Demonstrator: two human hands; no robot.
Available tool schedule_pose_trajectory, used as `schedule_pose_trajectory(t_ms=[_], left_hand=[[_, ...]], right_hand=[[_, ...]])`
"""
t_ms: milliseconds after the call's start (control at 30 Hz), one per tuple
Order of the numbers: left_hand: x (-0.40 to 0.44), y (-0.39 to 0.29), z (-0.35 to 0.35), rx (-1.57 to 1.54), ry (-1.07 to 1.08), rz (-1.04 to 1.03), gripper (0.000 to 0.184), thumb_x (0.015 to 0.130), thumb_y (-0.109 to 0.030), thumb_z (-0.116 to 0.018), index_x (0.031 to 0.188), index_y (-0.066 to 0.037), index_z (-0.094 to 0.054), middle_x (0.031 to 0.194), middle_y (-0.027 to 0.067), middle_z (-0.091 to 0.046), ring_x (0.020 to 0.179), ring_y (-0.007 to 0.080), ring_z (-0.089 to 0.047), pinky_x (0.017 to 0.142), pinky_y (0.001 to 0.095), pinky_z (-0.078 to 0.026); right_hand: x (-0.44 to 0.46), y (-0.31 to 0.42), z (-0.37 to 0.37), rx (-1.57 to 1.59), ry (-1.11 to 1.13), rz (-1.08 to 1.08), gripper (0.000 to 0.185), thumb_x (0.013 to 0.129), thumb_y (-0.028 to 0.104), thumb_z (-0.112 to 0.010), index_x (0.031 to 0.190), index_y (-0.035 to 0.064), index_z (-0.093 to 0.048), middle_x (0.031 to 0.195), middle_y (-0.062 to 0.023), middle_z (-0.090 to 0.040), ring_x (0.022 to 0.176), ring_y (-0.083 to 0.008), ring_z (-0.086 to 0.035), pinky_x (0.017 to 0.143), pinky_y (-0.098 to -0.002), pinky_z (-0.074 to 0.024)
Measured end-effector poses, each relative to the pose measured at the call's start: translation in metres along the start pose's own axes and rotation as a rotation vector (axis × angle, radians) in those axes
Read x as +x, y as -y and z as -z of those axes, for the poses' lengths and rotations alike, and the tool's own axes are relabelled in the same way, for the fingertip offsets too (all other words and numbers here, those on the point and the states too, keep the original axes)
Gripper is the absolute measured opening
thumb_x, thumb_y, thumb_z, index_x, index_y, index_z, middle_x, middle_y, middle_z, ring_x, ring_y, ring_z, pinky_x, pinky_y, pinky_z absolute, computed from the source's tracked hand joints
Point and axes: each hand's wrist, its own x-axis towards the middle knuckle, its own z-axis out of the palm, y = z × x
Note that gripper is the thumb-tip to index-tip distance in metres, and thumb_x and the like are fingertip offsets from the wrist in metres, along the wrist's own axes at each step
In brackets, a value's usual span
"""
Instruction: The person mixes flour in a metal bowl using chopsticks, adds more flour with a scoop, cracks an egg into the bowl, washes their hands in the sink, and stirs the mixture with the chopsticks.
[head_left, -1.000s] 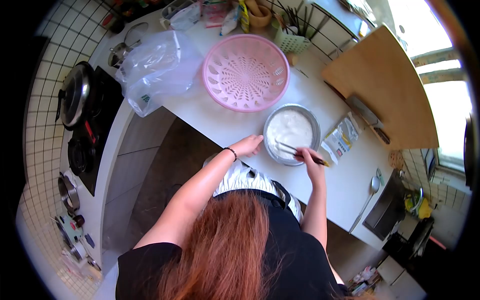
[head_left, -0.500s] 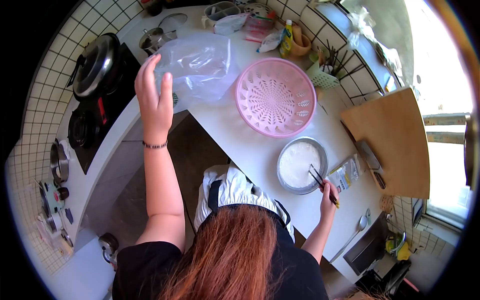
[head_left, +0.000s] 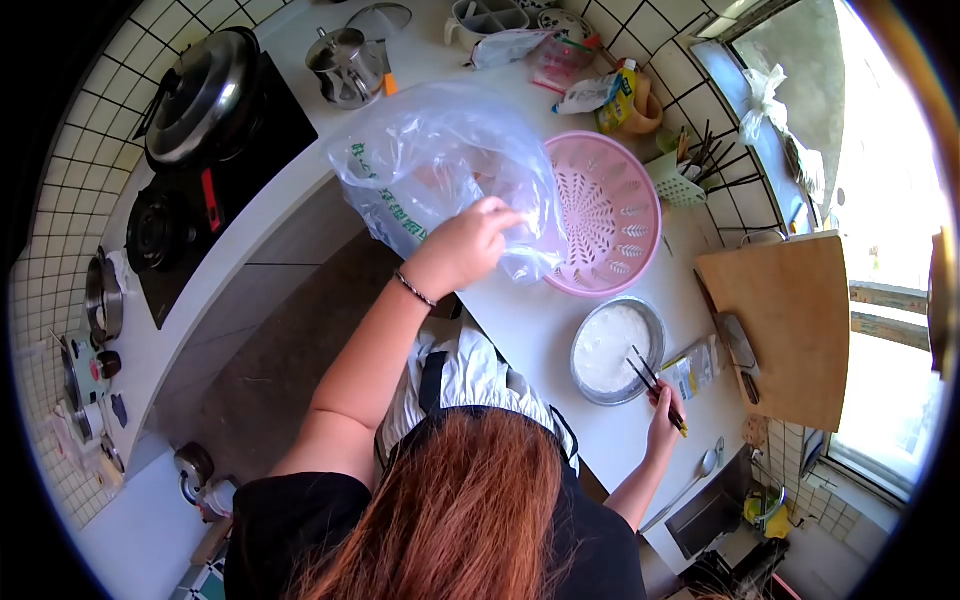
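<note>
My left hand is closed on the edge of a clear plastic bag with green printing. The bag is puffed up and covers the left side of a pink plastic colander. In my right hand is a pair of dark chopsticks, their tips in the white powder that fills a round metal bowl. A small flat packet lies between the bowl and a knife.
A wooden board leans by the window. Left are a stove with a lidded pan and a metal pot. Bottles and a green utensil basket line the back. A ladle lies near the sink.
My left hand has moved right and down and taken hold of the plastic bag, which is now lifted, puffed out and partly over the colander. My right hand keeps the chopsticks in the bowl.
</note>
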Motion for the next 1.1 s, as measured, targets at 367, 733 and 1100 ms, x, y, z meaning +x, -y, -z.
schedule_pose_trajectory(t_ms=[367, 733, 1100], left_hand=[[0.082, 0.094, 0.027, 0.297, 0.14, -0.034, 0.018, 0.078, -0.006, -0.048, 0.084, 0.0, -0.064, 0.089, 0.0203, -0.062, 0.084, 0.0364, -0.058, 0.077, 0.0396, -0.047], [0.118, 0.234, -0.037, 0.52, 0.491, 0.216, 0.031, 0.087, -0.024, -0.046, 0.105, -0.002, -0.057, 0.103, 0.0209, -0.06, 0.096, 0.0381, -0.057, 0.081, 0.0445, -0.045], [0.135, 0.218, -0.045, 0.556, 0.488, 0.225, 0.035, 0.088, -0.027, -0.047, 0.112, -0.003, -0.054, 0.107, 0.0171, -0.059, 0.099, 0.0327, -0.056, 0.084, 0.0421, -0.043]], right_hand=[[-0.022, 0.006, -0.014, 0.018, -0.083, -0.04, 0.026, 0.094, 0.016, -0.048, 0.104, -0.0036, -0.061, 0.09, -0.0106, -0.064, 0.078, -0.0157, -0.062, 0.072, -0.0259, -0.0492], [-0.049, 0.005, -0.013, 0.003, -0.202, -0.09, 0.022, 0.093, 0.015, -0.05, 0.101, -0.0014, -0.062, 0.083, -0.0078, -0.063, 0.076, -0.013, -0.059, 0.072, -0.0264, -0.0482], [-0.056, 0.002, -0.011, -0.025, -0.27, -0.023, 0.017, 0.09, 0.009, -0.052, 0.096, -0.0029, -0.063, 0.082, -0.0087, -0.062, 0.073, -0.0131, -0.058, 0.068, -0.0255, -0.0469]])
